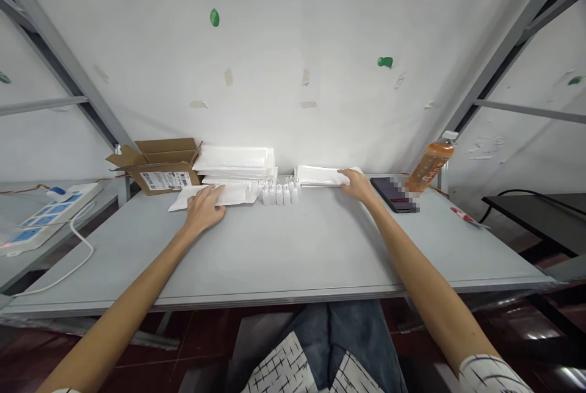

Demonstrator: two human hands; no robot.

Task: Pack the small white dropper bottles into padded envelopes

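My left hand [204, 209] lies over a flat white packet [235, 193] near the back left of the table, fingers spread on its top. My right hand [356, 185] is at the right end of a low stack of white packets [319, 176], fingers and thumb closed about the end of the upper packet; some fingertips are hidden. Between the two hands stand several small white bottle-like pieces [280, 195] in a tight group. Behind the left packet, a taller stack of white padded packets [235, 160] rests near the wall.
An open cardboard box [165, 164] with a label stands at back left. To the right are a dark phone [391, 193], a bottle of orange drink [431, 164] and a red-and-white wrapper [464, 215]. A power strip [48, 217] and white cable [86, 252] lie at left.
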